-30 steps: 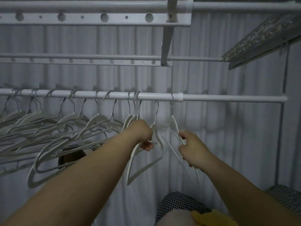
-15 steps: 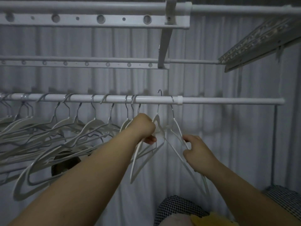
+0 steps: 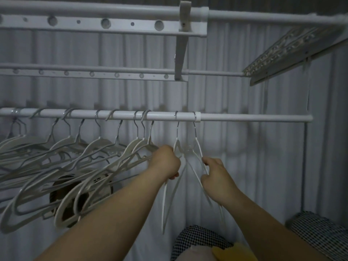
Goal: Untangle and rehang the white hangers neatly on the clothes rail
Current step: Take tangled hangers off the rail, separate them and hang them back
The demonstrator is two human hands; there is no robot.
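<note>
A white clothes rail runs across the middle of the view. Several white hangers hang from its left half, tilted and overlapping in a tangle. Two more white hangers hang near the rail's joint, side by side. My left hand grips the left one just under its neck. My right hand grips the arm of the right one. Both of their metal hooks sit over the rail.
Two perforated white bars and a bracket hang overhead. A slatted rack juts from the upper right. A white curtain forms the backdrop. Checkered fabric and a yellow item lie below. A dark round object sits behind the tangle.
The left hanger's hook, lifted above the rail half a second ago, now sits over it. Both hands have stayed on their hangers, and the two hangers hang closer together.
</note>
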